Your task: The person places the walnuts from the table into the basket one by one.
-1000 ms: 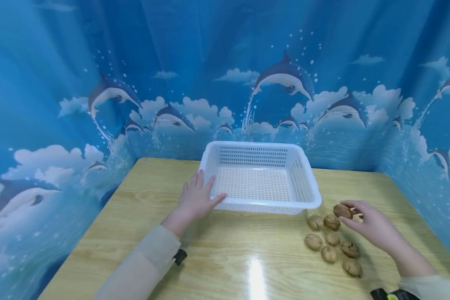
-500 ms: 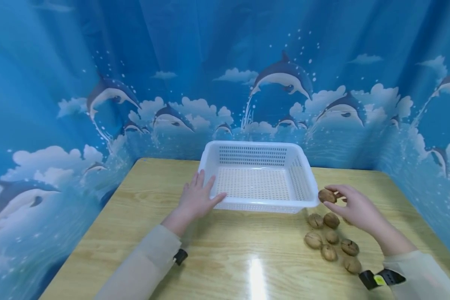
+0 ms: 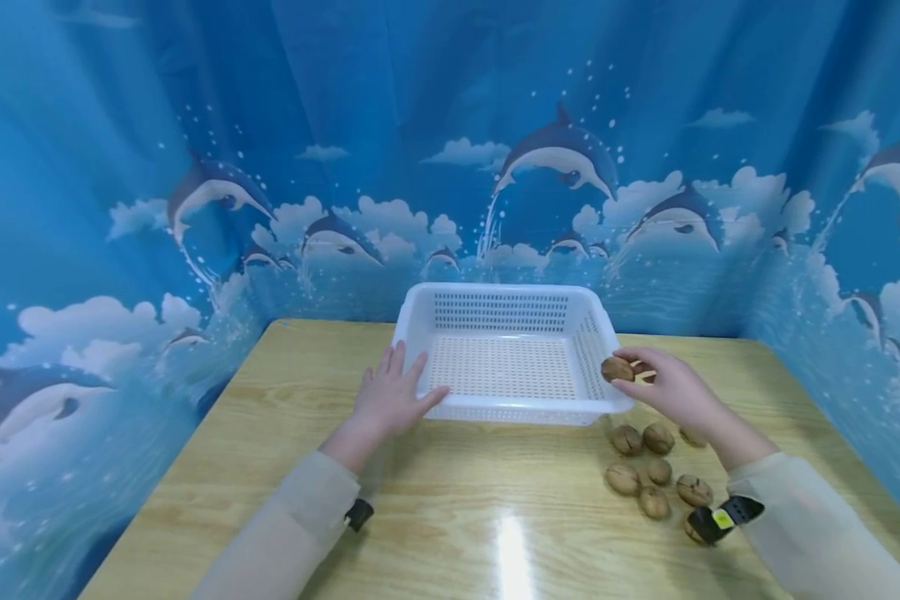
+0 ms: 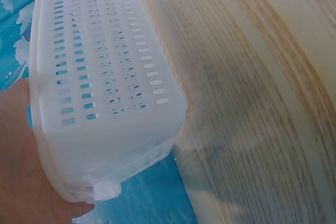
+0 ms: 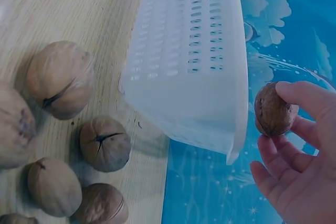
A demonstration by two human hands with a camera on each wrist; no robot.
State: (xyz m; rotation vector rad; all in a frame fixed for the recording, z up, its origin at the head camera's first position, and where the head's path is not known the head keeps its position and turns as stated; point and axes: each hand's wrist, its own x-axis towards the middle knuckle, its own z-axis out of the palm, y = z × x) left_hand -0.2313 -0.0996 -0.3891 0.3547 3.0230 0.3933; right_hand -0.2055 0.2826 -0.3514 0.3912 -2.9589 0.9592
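A walnut is pinched between the thumb and fingers of my right hand, at the right rim of a white plastic basket. In the right wrist view the same walnut shows beside the basket's rim. My left hand rests with spread, fairly straight fingers at the basket's near left corner. In the left wrist view part of that hand lies along the rim. Several loose walnuts lie on the table below the right hand; the right wrist partly covers one.
The wooden table carries the basket near its back edge. A blue curtain printed with dolphins hangs behind and at both sides. Black straps sit on the wrists.
My right hand has carried the walnut leftward and away from me, from above the loose walnuts to the basket's right rim. The left hand has stayed in place on the basket.
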